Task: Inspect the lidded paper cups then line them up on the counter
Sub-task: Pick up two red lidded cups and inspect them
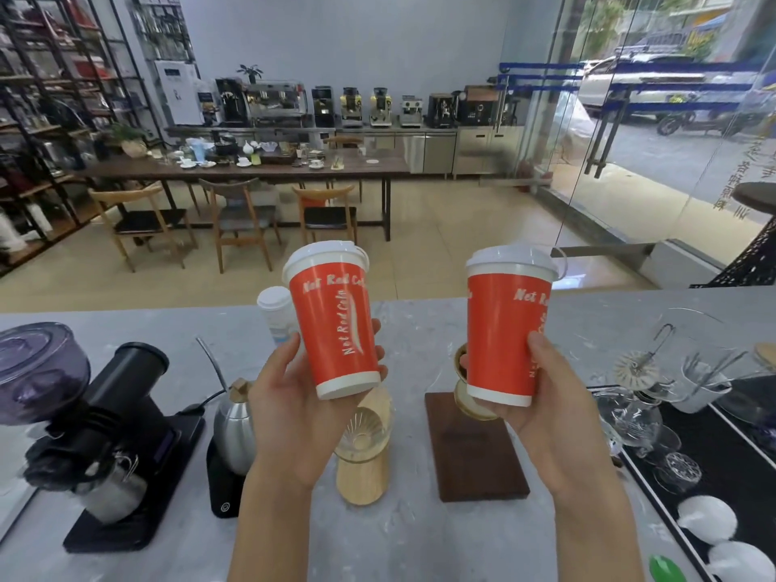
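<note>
I hold two red paper cups with white lids up above the grey marble counter [420,535]. My left hand [289,396] grips the left red cup [336,325] around its lower half; the cup leans slightly to the left. My right hand [546,392] grips the right red cup [504,329] near its base, thumb on the front, and this one is upright. Both carry white "Net Red Cafe" lettering. A third lidded cup, white [277,315], stands on the counter behind my left hand, partly hidden by the left cup.
On the counter: a black coffee grinder [121,417] at left, a steel kettle on a black scale [233,434], a glass dripper on a wooden stand [363,447], a dark wooden board [474,451], and glassware on a black mat [688,417] at right.
</note>
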`<state>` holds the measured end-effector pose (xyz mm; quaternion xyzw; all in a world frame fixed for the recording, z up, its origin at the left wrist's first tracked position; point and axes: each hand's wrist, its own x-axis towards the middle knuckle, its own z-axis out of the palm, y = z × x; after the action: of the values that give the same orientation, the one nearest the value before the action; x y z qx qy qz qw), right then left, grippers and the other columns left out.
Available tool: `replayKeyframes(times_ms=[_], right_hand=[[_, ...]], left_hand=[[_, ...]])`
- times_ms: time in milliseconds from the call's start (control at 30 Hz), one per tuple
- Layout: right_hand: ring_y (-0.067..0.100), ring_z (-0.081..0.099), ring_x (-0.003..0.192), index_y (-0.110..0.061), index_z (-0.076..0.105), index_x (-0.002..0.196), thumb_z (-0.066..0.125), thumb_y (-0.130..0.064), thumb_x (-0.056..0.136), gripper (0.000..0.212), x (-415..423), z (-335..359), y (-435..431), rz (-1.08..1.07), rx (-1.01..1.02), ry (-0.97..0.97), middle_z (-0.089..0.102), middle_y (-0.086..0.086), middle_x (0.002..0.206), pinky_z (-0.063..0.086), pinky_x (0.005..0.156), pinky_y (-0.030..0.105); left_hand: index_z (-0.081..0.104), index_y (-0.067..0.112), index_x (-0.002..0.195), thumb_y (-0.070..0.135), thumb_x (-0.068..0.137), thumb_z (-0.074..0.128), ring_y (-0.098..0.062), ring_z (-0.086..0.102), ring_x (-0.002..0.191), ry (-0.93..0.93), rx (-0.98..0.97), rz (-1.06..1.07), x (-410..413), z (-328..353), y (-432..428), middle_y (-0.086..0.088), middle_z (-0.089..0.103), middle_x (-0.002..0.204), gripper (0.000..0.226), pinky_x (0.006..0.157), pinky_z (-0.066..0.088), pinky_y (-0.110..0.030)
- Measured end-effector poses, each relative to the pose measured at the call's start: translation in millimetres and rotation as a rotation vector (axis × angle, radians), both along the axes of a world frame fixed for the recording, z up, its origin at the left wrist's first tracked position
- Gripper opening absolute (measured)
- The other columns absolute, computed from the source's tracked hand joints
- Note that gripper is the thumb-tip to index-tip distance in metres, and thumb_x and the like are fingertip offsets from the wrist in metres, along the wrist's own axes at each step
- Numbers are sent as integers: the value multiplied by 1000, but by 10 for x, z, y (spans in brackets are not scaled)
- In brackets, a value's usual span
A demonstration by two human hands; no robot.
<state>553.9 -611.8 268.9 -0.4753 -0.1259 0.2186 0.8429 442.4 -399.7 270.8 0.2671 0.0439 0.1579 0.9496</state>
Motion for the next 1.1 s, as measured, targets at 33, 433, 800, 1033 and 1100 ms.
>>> replayKeyframes(times_ms=[33,433,800,1033,1100], right_hand=[[42,68,110,-15,56,134,61,-47,87,58,-4,-5,-7,5,32,28,68,20,125,57,83,51],[38,70,106,-15,58,133,83,-65,58,93,-46,24,64,60,-15,-2,67,22,125,61,72,43],[34,74,92,-17,66,124,78,-67,63,80,-48,-33,40,62,120,136,73,15,113,57,68,37],[35,73,100,-15,60,131,85,-52,64,80,-21,-43,-19,75,116,160,68,21,125,61,68,37],[34,72,100,-13,68,125,76,-51,75,63,-17,-31,-34,128,185,174,66,24,128,59,70,36]], left_hand=[[45,2,146,33,92,60,-45,52,124,11,31,13,-13,-8,0,-30,50,145,63,105,40,-55],[53,10,137,40,59,95,-39,68,110,121,246,76,-53,14,10,-21,68,124,93,80,60,-46],[68,5,126,28,78,76,-43,58,125,104,174,30,-59,-55,20,-26,61,136,54,109,38,-64],[74,16,117,40,52,98,-36,71,109,160,203,29,-14,-26,-22,-16,72,122,73,90,57,-55],[64,16,127,43,57,95,-41,68,112,150,222,2,-12,-12,-28,-17,71,125,81,85,60,-50]])
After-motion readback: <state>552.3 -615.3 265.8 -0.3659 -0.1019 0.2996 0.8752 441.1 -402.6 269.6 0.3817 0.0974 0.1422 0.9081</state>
